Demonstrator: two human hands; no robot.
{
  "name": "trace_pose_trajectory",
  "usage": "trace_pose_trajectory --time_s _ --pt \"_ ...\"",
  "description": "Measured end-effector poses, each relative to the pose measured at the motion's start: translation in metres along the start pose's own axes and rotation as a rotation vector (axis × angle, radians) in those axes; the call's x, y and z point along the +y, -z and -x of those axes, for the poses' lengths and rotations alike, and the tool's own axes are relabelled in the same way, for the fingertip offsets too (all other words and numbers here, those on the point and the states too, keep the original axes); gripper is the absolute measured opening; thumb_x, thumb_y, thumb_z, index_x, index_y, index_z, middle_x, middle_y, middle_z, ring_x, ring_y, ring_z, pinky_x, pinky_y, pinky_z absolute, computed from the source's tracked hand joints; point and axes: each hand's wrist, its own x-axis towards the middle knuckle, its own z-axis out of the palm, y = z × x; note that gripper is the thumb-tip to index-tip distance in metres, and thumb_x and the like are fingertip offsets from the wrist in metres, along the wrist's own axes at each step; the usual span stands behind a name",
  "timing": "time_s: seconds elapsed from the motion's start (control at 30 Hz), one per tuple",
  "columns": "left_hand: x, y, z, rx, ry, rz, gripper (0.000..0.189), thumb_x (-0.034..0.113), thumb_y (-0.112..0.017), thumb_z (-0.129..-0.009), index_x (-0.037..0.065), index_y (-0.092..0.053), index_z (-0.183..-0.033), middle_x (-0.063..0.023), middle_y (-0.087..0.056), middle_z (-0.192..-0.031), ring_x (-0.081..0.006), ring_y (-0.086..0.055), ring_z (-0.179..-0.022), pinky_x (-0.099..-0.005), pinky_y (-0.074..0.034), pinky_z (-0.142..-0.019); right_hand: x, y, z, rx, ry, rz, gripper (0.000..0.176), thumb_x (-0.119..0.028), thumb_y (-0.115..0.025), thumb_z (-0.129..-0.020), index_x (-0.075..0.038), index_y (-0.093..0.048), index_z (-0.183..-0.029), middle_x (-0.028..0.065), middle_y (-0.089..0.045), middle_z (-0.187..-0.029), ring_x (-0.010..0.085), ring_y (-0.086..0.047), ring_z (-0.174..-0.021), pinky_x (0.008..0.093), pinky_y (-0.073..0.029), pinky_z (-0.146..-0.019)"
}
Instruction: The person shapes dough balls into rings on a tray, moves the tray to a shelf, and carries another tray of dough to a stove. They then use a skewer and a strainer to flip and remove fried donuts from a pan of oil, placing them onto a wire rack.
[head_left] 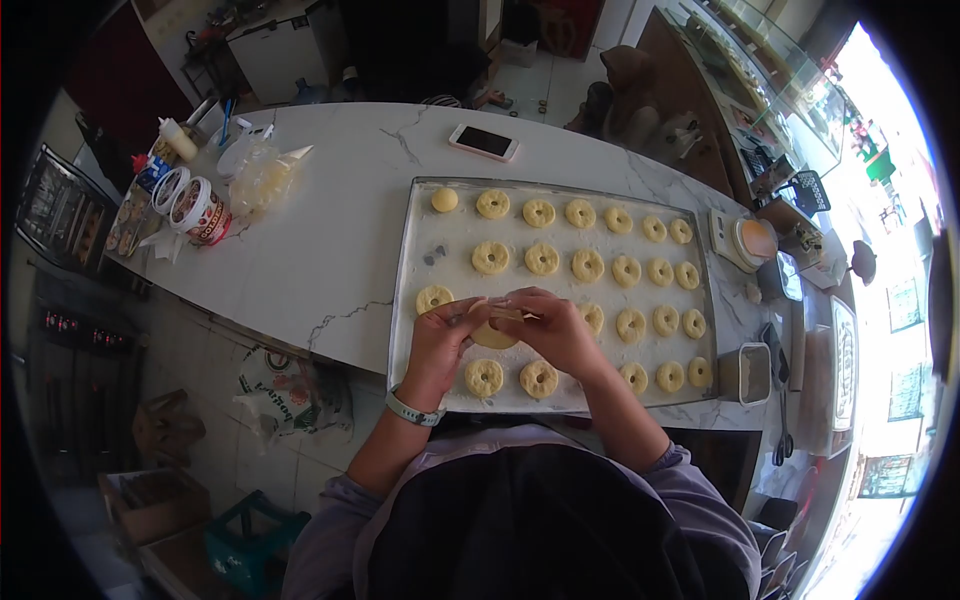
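My left hand [447,335] and my right hand [556,328] meet over a large metal tray [447,232], fingers closed together around a piece of pale dough [492,337]. Its lower part shows below my fingers; the rest is covered by them. Rows of dough rings [490,258] lie on the floured tray around my hands. One round dough ball [445,200] without a hole sits in the far left corner. Nearest my wrists are two more rings, a left one [484,378] and a right one [538,379]. My left wrist wears a light band [414,410].
A phone [484,142] lies beyond the tray. Tubs [200,212], a piping bag [270,178] and a squeeze bottle [178,138] stand at left. At right are a scale [738,240], a metal tin [745,373] and scissors [782,445]. A person [628,95] is across the counter.
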Motion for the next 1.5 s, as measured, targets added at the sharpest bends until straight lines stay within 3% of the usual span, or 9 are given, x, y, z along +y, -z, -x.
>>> trace_pose_trajectory --time_s 0.07,0.2,0.3,0.37,0.67,0.97,1.27,1.37,1.5 --pt "0.003 -0.002 0.004 -0.003 -0.019 -0.020 0.028 0.008 -0.067 -0.083 -0.006 -0.061 -0.106 -0.0123 -0.066 -0.093 -0.0176 -0.065 -0.086 -0.0272 -0.053 -0.077 0.002 0.009 0.000 -0.014 -0.081 -0.140 0.023 -0.009 -0.067 -0.082 0.004 -0.063 -0.101 0.0093 -0.066 -0.100 0.0126 -0.061 -0.085 0.0256 -0.050 -0.075" --pt "0.002 0.000 0.002 -0.144 0.077 -0.036 0.027 0.011 -0.068 -0.083 -0.006 -0.062 -0.104 -0.0118 -0.067 -0.091 -0.0153 -0.065 -0.082 -0.0258 -0.053 -0.074 -0.006 0.007 -0.001 -0.015 -0.026 -0.010 0.023 -0.007 -0.066 -0.083 0.004 -0.062 -0.102 0.0102 -0.065 -0.103 0.0137 -0.062 -0.089 0.0267 -0.051 -0.077" --pt "0.004 0.002 0.005 0.024 -0.010 -0.054 0.026 0.013 -0.068 -0.083 -0.006 -0.063 -0.102 -0.0107 -0.067 -0.091 -0.0142 -0.064 -0.079 -0.0247 -0.052 -0.072 -0.009 0.005 -0.001 -0.074 -0.026 0.081 0.024 -0.007 -0.066 -0.082 0.004 -0.062 -0.103 0.0107 -0.066 -0.102 0.0138 -0.062 -0.091 0.0268 -0.051 -0.078" --pt "0.009 0.000 0.006 -0.042 0.031 -0.103 0.027 0.014 -0.068 -0.083 -0.005 -0.063 -0.102 -0.0101 -0.067 -0.090 -0.0137 -0.064 -0.078 -0.0244 -0.052 -0.072 -0.010 0.011 -0.002 -0.032 -0.152 -0.053 0.025 -0.007 -0.066 -0.082 0.004 -0.062 -0.104 0.0106 -0.066 -0.100 0.0135 -0.062 -0.090 0.0269 -0.051 -0.078" --pt "0.008 0.003 0.003 -0.062 0.096 -0.055 0.024 0.014 -0.067 -0.084 -0.003 -0.064 -0.100 -0.0090 -0.067 -0.089 -0.0148 -0.066 -0.079 -0.0257 -0.054 -0.071 -0.002 0.003 0.000 0.086 -0.112 -0.114 0.027 -0.005 -0.066 -0.082 0.006 -0.062 -0.107 0.0111 -0.066 -0.100 0.0128 -0.062 -0.088 0.0258 -0.051 -0.079" --pt "0.007 0.008 -0.004 -0.094 0.174 -0.117 0.024 0.016 -0.068 -0.084 -0.004 -0.064 -0.098 -0.0093 -0.067 -0.089 -0.0155 -0.066 -0.079 -0.0279 -0.055 -0.071 -0.016 0.002 0.002 0.005 -0.121 -0.050 0.028 -0.007 -0.067 -0.081 0.004 -0.063 -0.107 0.0090 -0.067 -0.089 0.0140 -0.064 -0.083 0.0259 -0.051 -0.078" --pt "0.007 0.002 -0.006 -0.109 0.224 -0.159 0.026 0.018 -0.068 -0.084 -0.004 -0.065 -0.097 -0.0100 -0.067 -0.088 -0.0143 -0.065 -0.077 -0.0254 -0.055 -0.070 -0.004 0.008 0.002 -0.072 -0.141 0.040 0.031 -0.007 -0.067 -0.082 0.005 -0.061 -0.110 0.0094 -0.063 -0.103 0.0123 -0.061 -0.091 0.0260 -0.051 -0.080" --pt "-0.002 0.008 -0.010 -0.097 0.206 -0.207 0.027 0.017 -0.069 -0.083 -0.005 -0.064 -0.098 -0.0102 -0.067 -0.089 -0.0146 -0.065 -0.078 -0.0253 -0.055 -0.070 0.017 0.003 -0.002 -0.130 -0.232 -0.256 0.036 -0.010 -0.069 -0.081 0.004 -0.060 -0.113 0.0082 -0.065 -0.098 0.0102 -0.061 -0.085 0.0252 -0.051 -0.076" --pt "-0.003 0.017 -0.016 0.058 0.076 -0.298 0.027 0.015 -0.068 -0.084 -0.007 -0.063 -0.100 -0.0112 -0.066 -0.093 -0.0162 -0.065 -0.081 -0.0261 -0.055 -0.073 0.040 0.010 -0.015 -0.168 -0.456 -0.186 0.040 -0.012 -0.070 -0.079 0.005 -0.060 -0.113 0.0092 -0.067 -0.093 0.0140 -0.062 -0.081 0.0255 -0.050 -0.071"
